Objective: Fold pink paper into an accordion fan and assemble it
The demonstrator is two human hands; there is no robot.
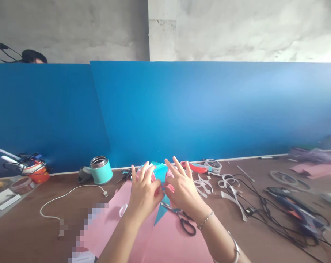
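Note:
Side by side over the pink sheet [171, 239], my left hand [144, 190] and my right hand [182, 186] each pinch with thumb and forefinger, the other fingers spread. Both pinch small pink pieces that look like folded paper; the piece at my right hand [170, 187] shows more, while the left one is mostly hidden by my fingers. Between and behind the hands is turquoise paper [160, 171]. Its pointed blue-green end [160, 215] shows below them. Dark-handled scissors [188, 226] lie under my right wrist, blades partly hidden.
A turquoise metal-rimmed cup [101, 171] and a white cable [60, 196] are on the left. White strip curls [204, 185], a red-handled tool [197, 167], black cords [261, 201] and a dark blue glue gun [297, 212] lie right. A blue partition [198, 109] stands behind; a person's head shows beyond it.

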